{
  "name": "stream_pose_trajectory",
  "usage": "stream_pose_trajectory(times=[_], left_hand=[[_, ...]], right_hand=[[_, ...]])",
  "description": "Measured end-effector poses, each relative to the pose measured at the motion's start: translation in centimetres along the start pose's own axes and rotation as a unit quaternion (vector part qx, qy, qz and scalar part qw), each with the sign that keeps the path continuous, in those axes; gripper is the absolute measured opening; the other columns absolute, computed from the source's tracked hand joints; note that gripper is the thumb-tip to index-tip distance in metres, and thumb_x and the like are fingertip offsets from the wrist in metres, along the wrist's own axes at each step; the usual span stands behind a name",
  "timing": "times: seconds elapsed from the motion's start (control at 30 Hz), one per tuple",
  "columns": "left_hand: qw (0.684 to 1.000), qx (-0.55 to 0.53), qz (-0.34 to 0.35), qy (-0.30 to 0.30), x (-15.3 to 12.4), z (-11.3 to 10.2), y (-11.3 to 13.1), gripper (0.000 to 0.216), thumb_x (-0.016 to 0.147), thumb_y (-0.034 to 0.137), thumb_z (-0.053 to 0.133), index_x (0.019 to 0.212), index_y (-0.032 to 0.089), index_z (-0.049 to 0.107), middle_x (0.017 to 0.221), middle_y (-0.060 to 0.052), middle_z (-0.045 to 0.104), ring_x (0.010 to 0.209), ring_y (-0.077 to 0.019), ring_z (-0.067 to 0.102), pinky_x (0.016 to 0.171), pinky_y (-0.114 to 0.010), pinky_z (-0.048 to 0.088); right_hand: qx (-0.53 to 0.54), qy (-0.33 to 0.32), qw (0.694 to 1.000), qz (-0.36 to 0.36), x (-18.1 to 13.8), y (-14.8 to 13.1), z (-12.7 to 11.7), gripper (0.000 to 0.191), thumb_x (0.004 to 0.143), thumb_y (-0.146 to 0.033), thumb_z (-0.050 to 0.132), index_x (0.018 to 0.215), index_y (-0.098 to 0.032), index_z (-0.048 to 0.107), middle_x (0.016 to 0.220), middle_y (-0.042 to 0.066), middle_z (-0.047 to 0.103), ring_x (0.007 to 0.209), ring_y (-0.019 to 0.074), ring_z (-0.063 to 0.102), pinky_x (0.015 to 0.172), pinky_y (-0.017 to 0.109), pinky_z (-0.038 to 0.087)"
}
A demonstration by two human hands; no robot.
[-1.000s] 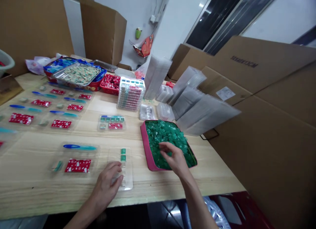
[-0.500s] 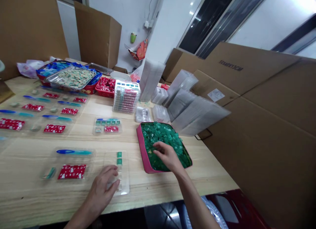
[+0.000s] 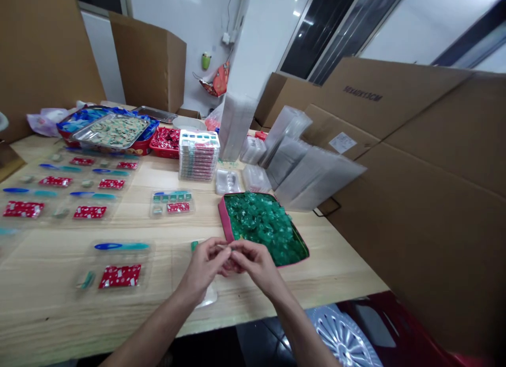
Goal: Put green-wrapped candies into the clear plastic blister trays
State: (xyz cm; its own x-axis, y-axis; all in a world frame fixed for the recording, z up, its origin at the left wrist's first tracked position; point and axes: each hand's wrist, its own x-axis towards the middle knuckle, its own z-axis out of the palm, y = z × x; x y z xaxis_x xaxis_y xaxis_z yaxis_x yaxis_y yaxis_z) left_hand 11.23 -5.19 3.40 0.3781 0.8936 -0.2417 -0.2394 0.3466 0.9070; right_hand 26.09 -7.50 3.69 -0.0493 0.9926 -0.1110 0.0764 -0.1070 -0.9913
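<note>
My left hand (image 3: 203, 267) and my right hand (image 3: 255, 264) meet fingertip to fingertip, both pinched closed. Whatever sits between them is too small and covered to name. Beneath my left hand lies a clear plastic tray (image 3: 179, 256), largely covered, with a small green piece (image 3: 194, 245) showing at its far end. Just beyond my right hand stands a pink-sided tin (image 3: 225, 219) heaped with small green pieces (image 3: 264, 219). To the left is another clear tray (image 3: 89, 256) holding a blue brush-like stick (image 3: 120, 246), a red printed packet (image 3: 119, 276) and a small striped bundle (image 3: 86, 280).
Several filled trays (image 3: 90, 212) cover the table's left side. One tray with green pieces (image 3: 173, 202) lies mid-table, before a stack of filled packs (image 3: 198, 156). Clear plastic sheets (image 3: 318, 177) stand at right by a large cardboard box (image 3: 427, 198). A metal tray (image 3: 114, 131) sits at the back.
My right hand has left the tin of green pieces and come left. My left hand has lifted off the clear tray and moved right, so the fingertips meet.
</note>
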Motion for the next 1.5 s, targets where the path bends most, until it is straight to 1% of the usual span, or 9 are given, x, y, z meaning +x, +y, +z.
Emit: stream_pose_trajectory(times=[0.17,0.27,0.53,0.8,0.9,1.0,1.17,1.33,1.5], left_hand=[[0.999,-0.001,-0.034,0.015,0.0,-0.4,-0.8,0.020,0.057,0.028,0.069,0.065,0.014,0.056,0.049,0.001,0.058,0.043,-0.0105,0.052,0.044,-0.022,0.043],[0.998,0.047,-0.012,0.033,-0.6,-0.6,-1.9,0.014,0.057,0.022,0.065,0.061,0.016,0.053,0.047,0.003,0.055,0.044,-0.0119,0.053,0.043,-0.023,0.044],[0.997,0.063,-0.006,0.054,-2.2,0.1,-4.7,0.010,0.054,0.018,0.059,0.056,0.018,0.049,0.045,0.005,0.050,0.041,-0.0099,0.048,0.041,-0.021,0.041],[0.995,0.058,-0.008,0.079,-3.7,0.8,-3.8,0.012,0.051,0.017,0.063,0.053,0.018,0.051,0.043,0.006,0.047,0.037,-0.0081,0.043,0.035,-0.019,0.036],[0.994,0.077,0.000,0.074,-4.5,0.4,-2.8,0.015,0.054,0.017,0.066,0.052,0.017,0.052,0.047,0.004,0.050,0.040,-0.0084,0.044,0.036,-0.019,0.036],[0.997,0.053,-0.012,0.047,-5.0,-0.3,-1.9,0.016,0.055,0.018,0.070,0.058,0.017,0.054,0.051,0.002,0.054,0.045,-0.0112,0.049,0.039,-0.021,0.041],[0.996,-0.052,-0.075,0.018,-5.0,-0.9,-1.6,0.026,0.063,0.020,0.067,0.088,0.018,0.060,0.061,0.001,0.060,0.056,-0.0161,0.058,0.049,-0.026,0.047],[0.977,-0.163,-0.136,-0.017,-4.0,-0.6,-1.5,0.010,0.056,0.013,0.062,0.067,0.013,0.064,0.069,-0.004,0.063,0.067,-0.0153,0.059,0.063,-0.028,0.048],[0.939,-0.275,-0.207,-0.014,-2.3,1.5,-1.4,0.019,0.070,0.025,0.066,0.084,0.013,0.065,0.072,-0.007,0.067,0.057,-0.0146,0.059,0.058,-0.027,0.045]], right_hand=[[-0.221,-0.017,0.968,-0.114,-1.4,-0.3,1.1,0.010,0.084,-0.017,0.055,0.092,-0.018,0.060,0.072,0.000,0.063,0.066,0.0129,0.059,0.062,0.023,0.043],[-0.335,0.008,0.928,-0.164,-2.5,0.2,1.5,0.020,0.087,-0.009,0.045,0.085,-0.018,0.063,0.074,0.002,0.063,0.068,0.0134,0.058,0.064,0.023,0.041],[-0.429,0.073,0.876,-0.207,-5.3,1.7,2.3,0.031,0.085,-0.003,0.038,0.089,-0.018,0.064,0.071,0.003,0.052,0.066,0.0148,0.051,0.058,0.023,0.039],[-0.457,0.124,0.841,-0.262,-5.3,1.8,2.0,0.030,0.084,-0.005,0.039,0.073,-0.017,0.064,0.068,0.004,0.048,0.065,0.0162,0.046,0.056,0.026,0.035],[-0.418,0.189,0.860,-0.225,-5.3,1.9,-0.1,0.029,0.085,-0.007,0.040,0.074,-0.018,0.064,0.068,0.003,0.046,0.063,0.0158,0.047,0.056,0.026,0.036],[-0.346,0.222,0.895,-0.175,-4.6,1.7,-3.0,0.026,0.089,-0.014,0.041,0.098,-0.019,0.065,0.075,0.004,0.052,0.068,0.0157,0.052,0.061,0.026,0.042],[-0.357,0.135,0.917,-0.112,-1.9,0.7,-6.4,0.023,0.084,-0.016,0.046,0.086,-0.017,0.069,0.079,0.006,0.060,0.074,0.0185,0.058,0.068,0.030,0.044],[-0.288,0.081,0.947,-0.120,-1.0,-2.6,-5.9,0.020,0.085,-0.022,0.050,0.083,-0.018,0.069,0.077,0.004,0.060,0.072,0.0164,0.057,0.065,0.027,0.043],[-0.130,0.037,0.984,-0.112,-2.0,-5.1,-3.6,0.015,0.082,-0.029,0.060,0.083,-0.019,0.071,0.074,0.002,0.057,0.069,0.0142,0.053,0.061,0.025,0.042]])
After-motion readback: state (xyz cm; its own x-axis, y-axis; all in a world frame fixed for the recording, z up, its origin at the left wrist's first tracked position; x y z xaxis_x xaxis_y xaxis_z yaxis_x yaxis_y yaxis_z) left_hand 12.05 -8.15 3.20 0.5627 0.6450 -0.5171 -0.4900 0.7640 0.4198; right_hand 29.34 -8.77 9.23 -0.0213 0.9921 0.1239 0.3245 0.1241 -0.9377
